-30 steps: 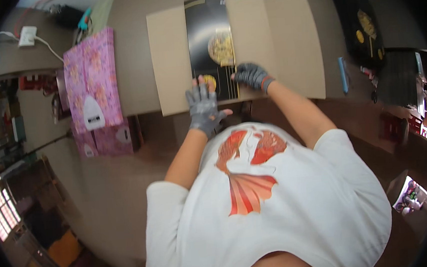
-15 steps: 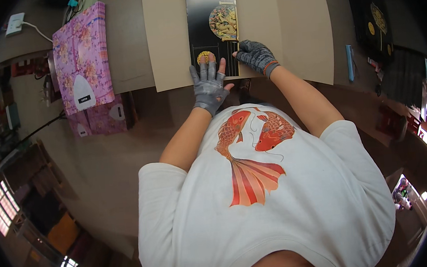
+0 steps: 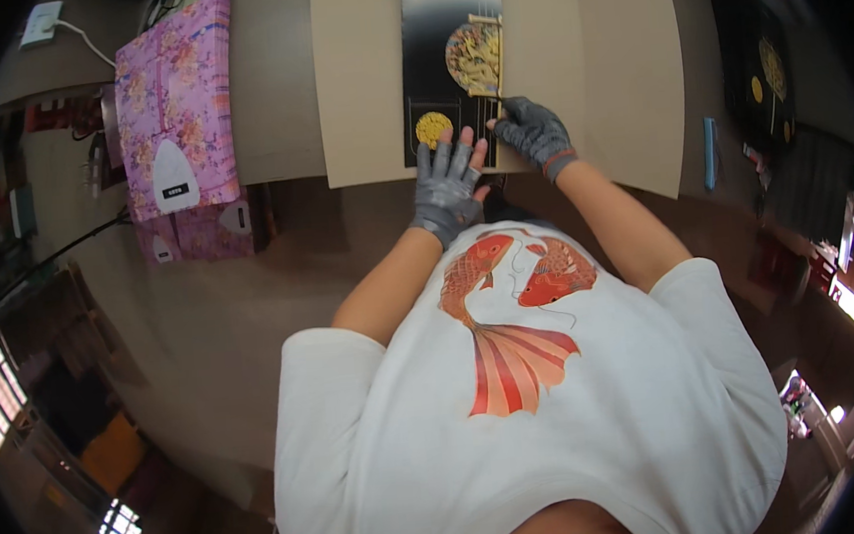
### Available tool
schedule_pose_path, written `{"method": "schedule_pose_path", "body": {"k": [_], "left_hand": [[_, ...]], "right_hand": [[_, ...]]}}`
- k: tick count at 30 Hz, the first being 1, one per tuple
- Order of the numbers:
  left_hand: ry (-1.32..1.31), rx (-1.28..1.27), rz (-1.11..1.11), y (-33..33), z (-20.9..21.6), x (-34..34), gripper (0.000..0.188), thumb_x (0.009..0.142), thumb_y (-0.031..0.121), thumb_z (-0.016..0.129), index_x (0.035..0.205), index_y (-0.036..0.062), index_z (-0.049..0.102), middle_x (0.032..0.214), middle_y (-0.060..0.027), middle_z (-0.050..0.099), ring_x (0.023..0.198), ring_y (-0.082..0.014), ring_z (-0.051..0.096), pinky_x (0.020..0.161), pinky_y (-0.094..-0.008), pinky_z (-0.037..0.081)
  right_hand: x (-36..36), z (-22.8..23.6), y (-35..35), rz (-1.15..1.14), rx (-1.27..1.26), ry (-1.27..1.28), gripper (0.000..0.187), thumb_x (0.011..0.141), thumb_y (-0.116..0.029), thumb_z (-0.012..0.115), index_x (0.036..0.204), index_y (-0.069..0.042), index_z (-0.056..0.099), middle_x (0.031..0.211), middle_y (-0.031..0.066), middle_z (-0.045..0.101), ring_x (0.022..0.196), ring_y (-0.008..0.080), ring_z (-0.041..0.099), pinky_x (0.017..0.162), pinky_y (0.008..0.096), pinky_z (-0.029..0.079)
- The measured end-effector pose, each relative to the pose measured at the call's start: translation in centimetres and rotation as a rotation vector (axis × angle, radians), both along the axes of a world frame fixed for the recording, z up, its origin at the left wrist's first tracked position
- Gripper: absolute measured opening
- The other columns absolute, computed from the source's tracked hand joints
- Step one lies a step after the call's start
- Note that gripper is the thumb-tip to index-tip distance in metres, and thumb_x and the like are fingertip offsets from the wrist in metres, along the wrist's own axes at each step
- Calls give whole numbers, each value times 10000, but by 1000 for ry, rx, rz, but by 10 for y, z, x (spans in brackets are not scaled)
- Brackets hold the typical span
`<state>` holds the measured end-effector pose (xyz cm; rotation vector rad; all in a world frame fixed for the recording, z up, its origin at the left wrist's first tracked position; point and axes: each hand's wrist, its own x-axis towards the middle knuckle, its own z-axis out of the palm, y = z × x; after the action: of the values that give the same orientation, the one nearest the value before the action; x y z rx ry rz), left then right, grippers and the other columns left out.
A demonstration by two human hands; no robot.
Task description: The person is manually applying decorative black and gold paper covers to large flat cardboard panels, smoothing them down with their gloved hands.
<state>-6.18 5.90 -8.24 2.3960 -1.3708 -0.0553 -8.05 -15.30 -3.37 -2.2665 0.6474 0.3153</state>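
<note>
Left hand (image 3: 446,193), fingers spread, has shifted right on the black card (image 3: 447,4), baring more yellow disc (image 3: 431,126); right hand (image 3: 534,136) curled at right edge, can't tell if pinching.

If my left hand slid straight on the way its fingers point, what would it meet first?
Likely the large round gold emblem further up the black panel your left hand seems to rest on, though depth is unclear from above.
</note>
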Motion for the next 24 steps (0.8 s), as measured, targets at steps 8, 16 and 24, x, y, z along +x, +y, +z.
{"method": "schedule_pose_path", "body": {"k": [8,16,24], "left_hand": [[-27,58,20,13,-24,-12,693,840,624,529,1364,171,544,1449,-146,420,1358,-393,337,1093,-676,186],[167,-56,7,3,11,-5,1006,648,509,773,1495,160,358,1575,-116,279,1439,-370,255,1068,-656,240],[51,-84,71,-5,8,-5,902,696,554,747,1448,154,449,1537,-92,364,1386,-342,357,1020,-612,317]], "right_hand": [[118,44,98,819,-437,-252,285,829,-189,553,1104,-168,622,1061,103,656,1047,284,634,905,439,493],[236,-1,20,887,-782,-586,442,918,-298,462,1356,-251,499,1388,69,490,1318,329,443,1085,616,272],[363,7,-71,554,-533,-307,432,953,-295,512,1363,-158,498,1196,157,595,1101,336,606,901,450,498]]}}
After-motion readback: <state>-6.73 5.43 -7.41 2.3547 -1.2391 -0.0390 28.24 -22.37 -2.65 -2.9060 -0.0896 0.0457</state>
